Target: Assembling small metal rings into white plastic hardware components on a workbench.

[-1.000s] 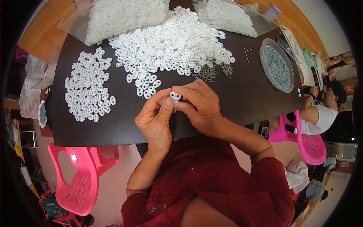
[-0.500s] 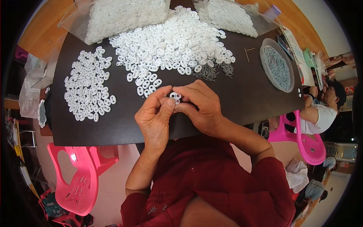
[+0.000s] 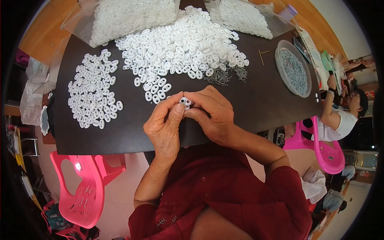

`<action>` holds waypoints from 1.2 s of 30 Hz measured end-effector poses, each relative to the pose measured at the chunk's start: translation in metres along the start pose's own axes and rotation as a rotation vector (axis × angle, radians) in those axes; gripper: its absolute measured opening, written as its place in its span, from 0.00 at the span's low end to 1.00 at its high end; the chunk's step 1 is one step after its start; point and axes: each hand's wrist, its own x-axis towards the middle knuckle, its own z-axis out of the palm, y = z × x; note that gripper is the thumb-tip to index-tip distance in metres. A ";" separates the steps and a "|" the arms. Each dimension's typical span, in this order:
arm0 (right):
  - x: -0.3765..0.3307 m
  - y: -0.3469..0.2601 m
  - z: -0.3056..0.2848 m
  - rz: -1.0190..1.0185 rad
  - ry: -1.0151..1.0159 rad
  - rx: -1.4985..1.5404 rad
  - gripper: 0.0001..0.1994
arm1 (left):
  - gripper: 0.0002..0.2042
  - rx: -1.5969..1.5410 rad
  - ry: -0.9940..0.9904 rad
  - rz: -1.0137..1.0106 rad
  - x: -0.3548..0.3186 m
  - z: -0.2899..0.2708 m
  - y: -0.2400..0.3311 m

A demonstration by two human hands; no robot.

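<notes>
We make out faint red lettering [image 3: 171, 209] on the dark red shirt [image 3: 236, 182], but we can read no words or numbers.

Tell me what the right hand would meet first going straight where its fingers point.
Past the small, white, holed plastic-looking part it pinches, the right hand would likely meet the left hand first; depth is unclear.

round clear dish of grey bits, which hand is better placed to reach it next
Probably the right hand: the dish lies on that side, farther from the left hand, though both now pinch small white parts.
</notes>
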 end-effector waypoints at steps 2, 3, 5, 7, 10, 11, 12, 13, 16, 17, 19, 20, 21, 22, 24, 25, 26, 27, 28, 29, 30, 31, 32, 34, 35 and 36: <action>0.000 -0.001 0.000 -0.003 0.005 0.000 0.18 | 0.10 0.026 -0.013 -0.014 -0.001 -0.002 0.001; 0.000 -0.001 0.001 -0.006 0.008 0.002 0.18 | 0.10 0.027 -0.013 -0.014 -0.001 -0.001 0.001; 0.000 -0.004 0.000 0.007 -0.003 0.001 0.18 | 0.11 -0.008 0.009 0.008 -0.001 -0.001 0.002; 0.000 -0.006 0.000 0.019 -0.014 0.000 0.18 | 0.11 -0.046 0.005 0.008 -0.001 -0.001 0.002; 0.001 -0.006 0.001 0.007 -0.015 -0.003 0.17 | 0.11 -0.064 0.012 0.004 -0.002 0.000 0.003; 0.001 -0.006 0.002 0.007 -0.010 0.001 0.17 | 0.11 -0.045 0.023 0.000 -0.002 0.000 0.002; 0.001 -0.006 0.002 0.007 -0.005 0.004 0.17 | 0.11 -0.045 0.023 -0.001 -0.002 0.000 0.003; 0.000 -0.006 0.003 0.008 -0.005 0.003 0.17 | 0.11 -0.045 0.027 0.002 -0.002 0.001 0.003; -0.001 -0.007 0.003 0.009 0.007 0.002 0.17 | 0.11 -0.057 0.023 -0.018 -0.002 0.001 0.003; -0.001 -0.007 0.003 0.015 0.004 0.001 0.17 | 0.11 -0.069 0.016 -0.041 -0.002 0.000 0.003; -0.003 -0.006 0.003 0.022 0.001 0.001 0.17 | 0.11 -0.071 0.012 -0.038 -0.003 -0.001 0.002; -0.003 -0.005 0.003 0.019 0.007 0.014 0.17 | 0.10 -0.072 0.009 -0.034 -0.003 -0.001 0.001; -0.003 -0.005 0.004 0.016 0.013 0.027 0.17 | 0.10 -0.071 0.009 -0.035 -0.004 -0.001 0.001; -0.003 -0.005 0.004 0.017 0.013 0.027 0.17 | 0.10 -0.062 0.023 -0.013 -0.004 0.000 0.000; -0.003 -0.005 0.005 0.018 0.032 0.046 0.17 | 0.10 -0.053 0.034 0.007 -0.005 0.000 0.000; -0.003 -0.005 0.005 0.019 0.033 0.045 0.17 | 0.10 -0.039 0.031 0.015 -0.005 0.001 0.001; -0.003 -0.005 0.005 0.004 0.027 0.035 0.17 | 0.09 -0.024 0.029 0.025 -0.006 0.001 0.002; -0.003 -0.004 0.005 -0.011 0.021 0.025 0.17 | 0.09 -0.023 0.029 0.024 -0.006 0.001 0.002; -0.003 -0.004 0.005 -0.010 0.021 0.025 0.17 | 0.09 0.008 0.034 0.052 -0.006 0.000 0.001; -0.003 -0.003 0.006 -0.030 0.039 0.031 0.17 | 0.09 0.037 0.039 0.081 -0.006 0.000 0.000; -0.003 -0.002 0.007 -0.051 0.057 0.036 0.17 | 0.09 0.038 0.038 0.080 -0.006 0.001 0.000; -0.003 -0.003 0.007 -0.050 0.058 0.036 0.17 | 0.08 0.043 0.041 0.091 -0.007 0.002 0.001; -0.003 -0.003 0.007 -0.047 0.055 0.040 0.17 | 0.08 0.049 0.045 0.102 -0.007 0.002 0.001; -0.003 -0.003 0.007 -0.045 0.053 0.045 0.17 | 0.08 0.026 0.052 0.097 -0.007 0.003 0.002; -0.004 -0.003 0.007 -0.045 0.054 0.049 0.17 | 0.08 0.001 0.058 0.090 -0.008 0.004 0.002; -0.004 -0.003 0.007 -0.046 0.054 0.053 0.17 | 0.08 0.000 0.057 0.089 -0.008 0.004 0.002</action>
